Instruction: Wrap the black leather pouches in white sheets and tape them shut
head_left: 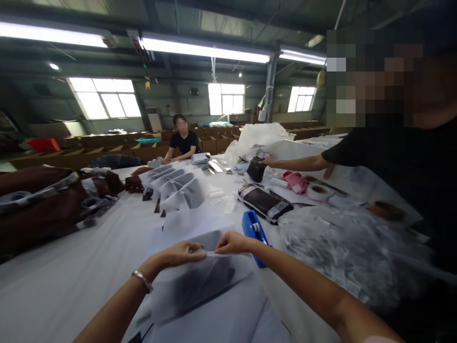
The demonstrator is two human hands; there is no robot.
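Observation:
My left hand (180,254) and my right hand (233,243) each pinch the top edge of a thin white translucent sheet (200,283), holding it taut between them above the white table (71,267). A dark item shows faintly through the sheet. A bracelet sits on my left wrist. A blue tape dispenser (254,229) stands just behind my right hand.
A row of white wrapped pieces (178,186) lies further back. A dark packaged item (264,202), tape rolls (319,192) and crumpled clear plastic (339,243) lie to the right. Brown goods (39,205) are piled at left. One person stands close at right, another sits across the table.

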